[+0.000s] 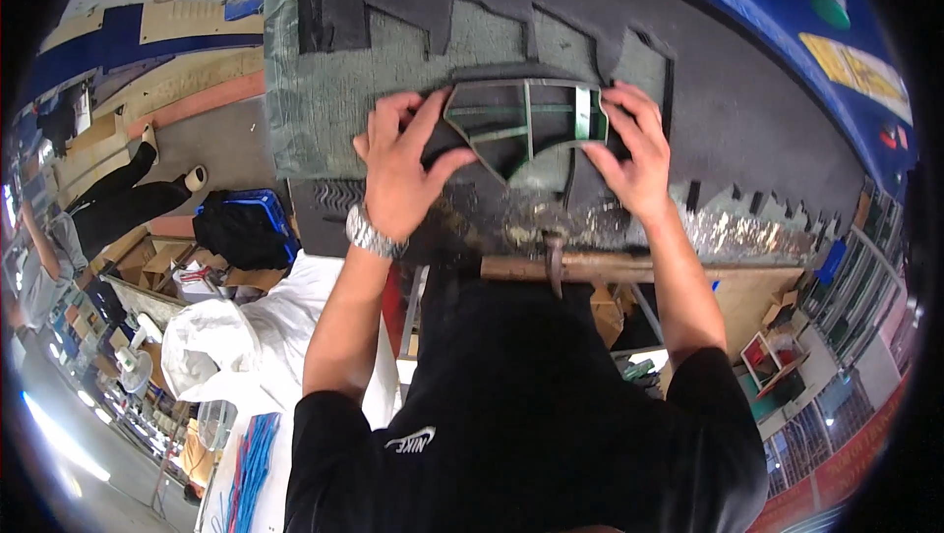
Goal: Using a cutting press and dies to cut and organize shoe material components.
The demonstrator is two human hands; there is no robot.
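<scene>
My green cutting bench [295, 110], black sheet material [747, 110] spread over it, metal cutting die [526, 125] on top, hammer [590, 266] along the near edge

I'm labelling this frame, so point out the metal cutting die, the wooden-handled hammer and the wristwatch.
Green-edged metal cutting die [528, 128], head view, on its centre bar.
Wooden-handled hammer [600, 266], head view, mid-handle.
Silver metal wristwatch [372, 235], head view, on its band.

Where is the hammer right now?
The hammer lies crosswise on the near edge of the bench, just below the left hand and right hand, which press a metal die.
</scene>
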